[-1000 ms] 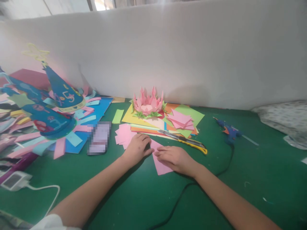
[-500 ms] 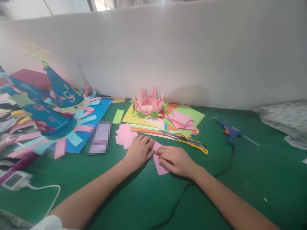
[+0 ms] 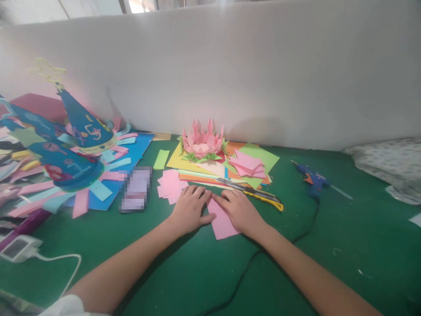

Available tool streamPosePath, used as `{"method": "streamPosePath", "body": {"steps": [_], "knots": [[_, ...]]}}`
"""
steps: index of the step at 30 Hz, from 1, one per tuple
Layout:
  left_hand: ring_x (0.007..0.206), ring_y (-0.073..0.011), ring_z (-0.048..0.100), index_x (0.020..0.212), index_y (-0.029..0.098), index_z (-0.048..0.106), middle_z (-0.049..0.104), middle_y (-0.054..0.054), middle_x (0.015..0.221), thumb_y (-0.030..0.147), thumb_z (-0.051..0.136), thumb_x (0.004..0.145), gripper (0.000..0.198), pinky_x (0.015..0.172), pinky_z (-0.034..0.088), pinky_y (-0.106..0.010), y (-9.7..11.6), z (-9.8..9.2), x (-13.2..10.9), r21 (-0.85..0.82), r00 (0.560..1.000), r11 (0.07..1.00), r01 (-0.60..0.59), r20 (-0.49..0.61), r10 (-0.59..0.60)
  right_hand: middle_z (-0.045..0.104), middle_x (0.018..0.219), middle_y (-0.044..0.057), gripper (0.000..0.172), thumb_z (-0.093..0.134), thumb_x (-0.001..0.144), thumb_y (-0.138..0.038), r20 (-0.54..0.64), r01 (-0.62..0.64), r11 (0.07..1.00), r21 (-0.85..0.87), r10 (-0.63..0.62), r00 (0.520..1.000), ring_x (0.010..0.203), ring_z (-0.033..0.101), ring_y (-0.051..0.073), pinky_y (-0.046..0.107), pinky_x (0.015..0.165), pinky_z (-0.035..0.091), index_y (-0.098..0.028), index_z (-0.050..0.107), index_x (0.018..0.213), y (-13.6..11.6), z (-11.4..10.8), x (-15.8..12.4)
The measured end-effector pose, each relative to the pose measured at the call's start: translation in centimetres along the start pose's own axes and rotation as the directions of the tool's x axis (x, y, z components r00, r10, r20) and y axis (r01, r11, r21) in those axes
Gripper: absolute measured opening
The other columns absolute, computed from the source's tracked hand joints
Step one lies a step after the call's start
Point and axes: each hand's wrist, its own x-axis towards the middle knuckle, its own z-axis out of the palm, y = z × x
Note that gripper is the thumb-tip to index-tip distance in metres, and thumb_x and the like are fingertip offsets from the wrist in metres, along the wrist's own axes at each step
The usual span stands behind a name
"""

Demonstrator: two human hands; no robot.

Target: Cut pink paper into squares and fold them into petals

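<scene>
A pink sheet (image 3: 225,224) lies flat on the green table (image 3: 184,276), in the middle of the near side, its lower end pointing towards the person and its upper part partly covered by both hands. The left hand (image 3: 192,208) is palm down on its left edge, fingers slightly bent and the thumb stretched out apart from them onto the paper. The right hand (image 3: 242,211) lies over the right edge, index finger reaching towards the left hand's fingertips; whether its thumb and fingers pinch the paper cannot be told, since the thumb is hidden. The two hands are close together at the top of the sheet. Just beyond the left hand, pink squares (image 3: 171,186) lie in an overlapping pile. Past the right hand, a yellow-handled cutter (image 3: 255,193) slants across the near edge of a stack of coloured paper (image 3: 176,162). On that stack stands a pink paper flower (image 3: 203,145) with green leaves around its base, and to its right are loose pink pieces (image 3: 246,163). Left of the squares are a green slip (image 3: 162,159) and a pixelated phone (image 3: 135,191). Farther left, decorated blue cones (image 3: 87,125) stand among paper strips, with a white charger (image 3: 21,249) nearer. Well to the right lies a blue glue gun (image 3: 315,180), its black cord (image 3: 243,274) running back under the right forearm.
</scene>
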Motion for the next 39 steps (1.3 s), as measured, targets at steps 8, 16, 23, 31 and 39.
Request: {"method": "streamPosePath", "body": {"steps": [8, 16, 23, 31, 39], "knots": [[0.105, -0.0293, 0.044, 0.123, 0.019, 0.048, 0.051, -0.012, 0.116, 0.066, 0.057, 0.069, 0.072, 0.091, 0.038, -0.046, -0.7, -0.3, -0.2, -0.108, 0.999, 0.994, -0.034, 0.034, 0.037, 0.058, 0.1, 0.009, 0.029, 0.04, 0.093, -0.022, -0.017, 0.082, 0.989, 0.124, -0.08, 0.997, 0.087, 0.049, 0.02, 0.035, 0.078, 0.039, -0.019, 0.06, 0.115, 0.0, -0.8, -0.3], [0.108, -0.0321, 0.042, 0.125, 0.017, 0.046, 0.05, -0.014, 0.119, 0.07, 0.056, 0.066, 0.08, 0.092, 0.037, -0.049, -0.6, 0.1, -0.4, -0.099, 0.999, 0.995, -0.032, 0.04, 0.036, 0.059, 0.105, 0.008, 0.028, 0.046, 0.092, -0.028, -0.003, 0.124, 0.974, 0.188, -0.126, 0.992, 0.091, 0.05, 0.02, 0.035, 0.081, 0.039, -0.022, 0.06, 0.115, 0.0, -1.2, -0.4], [0.109, -0.0323, 0.041, 0.126, 0.017, 0.045, 0.049, -0.014, 0.121, 0.069, 0.057, 0.066, 0.08, 0.093, 0.036, -0.05, -0.7, 0.1, -0.4, -0.109, 0.999, 0.994, -0.026, 0.039, 0.03, 0.059, 0.105, 0.008, 0.027, 0.046, 0.092, -0.028, 0.011, 0.122, 0.979, 0.165, -0.126, 0.992, 0.091, 0.05, 0.02, 0.035, 0.08, 0.039, -0.023, 0.06, 0.115, -0.1, -1.2, -0.4], [0.109, -0.0323, 0.041, 0.126, 0.018, 0.045, 0.048, -0.014, 0.121, 0.069, 0.058, 0.065, 0.081, 0.092, 0.037, -0.05, -0.6, 0.0, -0.5, -0.118, 0.998, 0.993, -0.014, 0.052, 0.02, 0.059, 0.107, 0.008, 0.027, 0.045, 0.093, -0.028, 0.02, 0.122, 0.979, 0.166, -0.127, 0.992, 0.092, 0.05, 0.02, 0.035, 0.081, 0.039, -0.022, 0.059, 0.115, -0.1, -1.2, -0.4], [0.107, -0.029, 0.042, 0.125, 0.02, 0.047, 0.05, -0.012, 0.118, 0.066, 0.051, 0.074, 0.068, 0.091, 0.038, -0.047, -0.8, 0.2, -0.3, -0.152, 0.999, 0.988, -0.01, 0.031, 0.014, 0.06, 0.107, 0.009, 0.026, 0.045, 0.093, -0.028, -0.006, 0.118, 0.979, 0.164, -0.118, 0.993, 0.092, 0.051, 0.02, 0.035, 0.08, 0.04, -0.022, 0.061, 0.113, -0.2, -1.3, -0.4]]}}
